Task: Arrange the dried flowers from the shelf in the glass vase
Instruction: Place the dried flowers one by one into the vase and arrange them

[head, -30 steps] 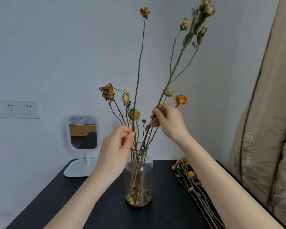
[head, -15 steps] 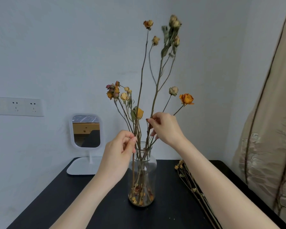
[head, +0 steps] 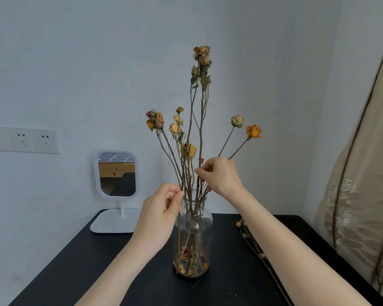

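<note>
Stems of dried flowers [head: 188, 150] stand near upright in glass vase [head: 205, 228]; left hand [head: 161, 213] pinches one beside its rim, right hand [head: 221, 175] pinches the tallest above it; spare stems [head: 241, 224] lie right of vase, nearer right hand

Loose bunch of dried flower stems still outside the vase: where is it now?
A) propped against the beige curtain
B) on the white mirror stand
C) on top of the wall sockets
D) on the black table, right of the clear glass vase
D: the loose bunch of dried flower stems lies flat on the black table, to the right of the clear glass vase.
</note>
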A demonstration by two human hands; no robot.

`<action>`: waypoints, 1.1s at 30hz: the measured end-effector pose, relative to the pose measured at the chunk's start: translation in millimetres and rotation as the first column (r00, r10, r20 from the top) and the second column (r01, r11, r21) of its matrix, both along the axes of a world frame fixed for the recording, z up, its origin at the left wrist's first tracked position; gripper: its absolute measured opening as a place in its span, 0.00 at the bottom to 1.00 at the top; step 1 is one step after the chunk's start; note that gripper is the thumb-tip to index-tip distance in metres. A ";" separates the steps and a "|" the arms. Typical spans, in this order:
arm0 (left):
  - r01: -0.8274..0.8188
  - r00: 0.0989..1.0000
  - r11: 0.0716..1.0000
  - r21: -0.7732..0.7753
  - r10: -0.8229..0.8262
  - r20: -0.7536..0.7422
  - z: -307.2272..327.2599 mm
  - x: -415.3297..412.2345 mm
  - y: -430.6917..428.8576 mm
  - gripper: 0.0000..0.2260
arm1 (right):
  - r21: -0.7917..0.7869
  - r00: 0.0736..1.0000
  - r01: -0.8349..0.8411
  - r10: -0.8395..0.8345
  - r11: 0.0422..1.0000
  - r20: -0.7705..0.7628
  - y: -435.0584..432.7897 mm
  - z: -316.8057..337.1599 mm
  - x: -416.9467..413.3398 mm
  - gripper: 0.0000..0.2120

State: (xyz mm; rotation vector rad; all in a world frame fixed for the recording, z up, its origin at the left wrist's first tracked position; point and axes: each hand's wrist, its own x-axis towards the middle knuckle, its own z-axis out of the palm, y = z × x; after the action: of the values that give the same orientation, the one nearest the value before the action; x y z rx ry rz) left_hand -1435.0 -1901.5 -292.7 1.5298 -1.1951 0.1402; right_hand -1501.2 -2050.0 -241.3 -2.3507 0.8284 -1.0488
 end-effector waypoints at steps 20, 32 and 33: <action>0.023 0.999 1.000 0.006 -0.023 -0.034 -10.4 -1.0 -3.3 0.04 | 0.104 0.985 0.002 -0.020 0.995 0.173 1.6 -17.7 -7.1 0.06; 0.051 0.997 0.999 0.018 -0.050 -0.057 -17.5 -0.3 -3.9 0.04 | 0.561 0.956 -0.243 0.294 0.791 -0.001 -16.4 -92.9 -20.3 0.40; 0.053 0.997 0.998 0.029 -0.051 -0.057 -18.4 0.6 -4.2 0.04 | 0.553 0.948 -0.280 0.316 0.785 0.032 -17.4 -93.0 -16.7 0.40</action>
State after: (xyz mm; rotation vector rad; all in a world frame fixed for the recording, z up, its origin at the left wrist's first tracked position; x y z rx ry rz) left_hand -1434.4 -1905.7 -311.1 1.5177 -1.1956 0.0442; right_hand -1517.9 -2067.4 -334.3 -1.9303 0.6390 -0.5101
